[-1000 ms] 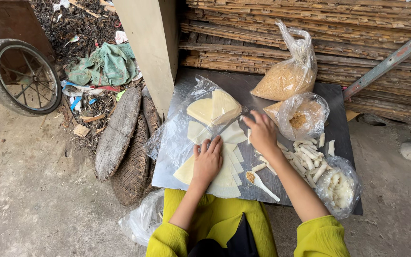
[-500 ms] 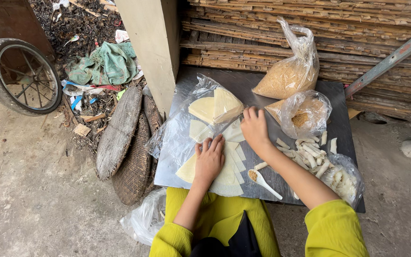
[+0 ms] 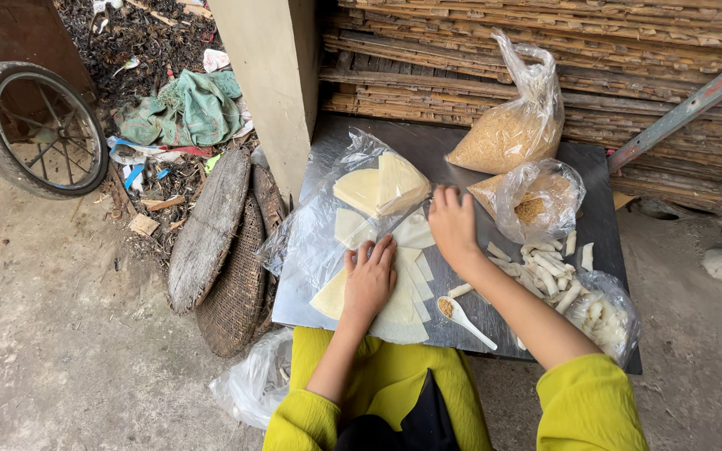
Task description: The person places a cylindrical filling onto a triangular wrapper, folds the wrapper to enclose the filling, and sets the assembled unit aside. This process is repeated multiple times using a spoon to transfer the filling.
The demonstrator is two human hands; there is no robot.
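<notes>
Nearest, the left hand [image 3: 369, 280] lies flat, fingers spread and gripping nothing, pressing the pale wrappers [image 3: 394, 288] at the tabletop's [image 3: 595, 217] near edge. Just right of them a spoon [image 3: 461, 316] of filling could get knocked by the right forearm and spill. Further in, the right hand [image 3: 453, 221] reaches over the sheets; its fingers curl down, but whether they pinch one I cannot tell. A hurried pull might tear a thin sheet or drag the stack. Rolls [image 3: 545, 267] lie right; beyond, the open bag [image 3: 536, 200] could tip if bumped
</notes>
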